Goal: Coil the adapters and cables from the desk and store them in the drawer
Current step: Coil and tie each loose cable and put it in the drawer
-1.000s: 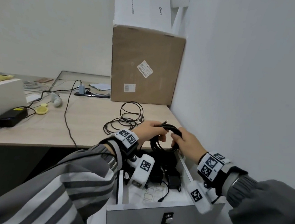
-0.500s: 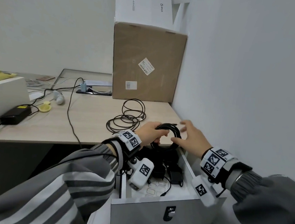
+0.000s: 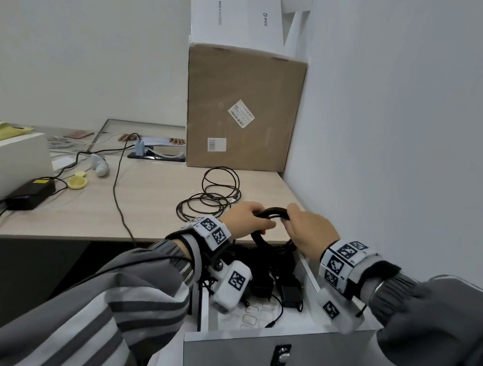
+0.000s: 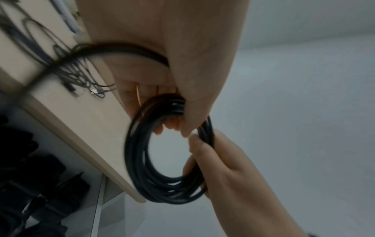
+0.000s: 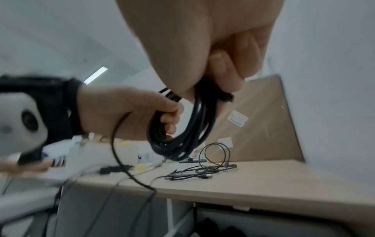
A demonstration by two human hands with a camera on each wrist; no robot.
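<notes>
Black coil (image 3: 271, 214) held above open drawer (image 3: 277, 358) at desk (image 3: 144, 209) edge. L hand (image 3: 244, 219) & R hand (image 3: 309, 232) both curled round it, opposite sides. Loose cables (image 3: 212, 198) on desk behind; adapters (image 3: 290, 295) in drawer.

Open drawer (image 3: 278, 349) (adapters (image 3: 290, 295) at back)
</notes>
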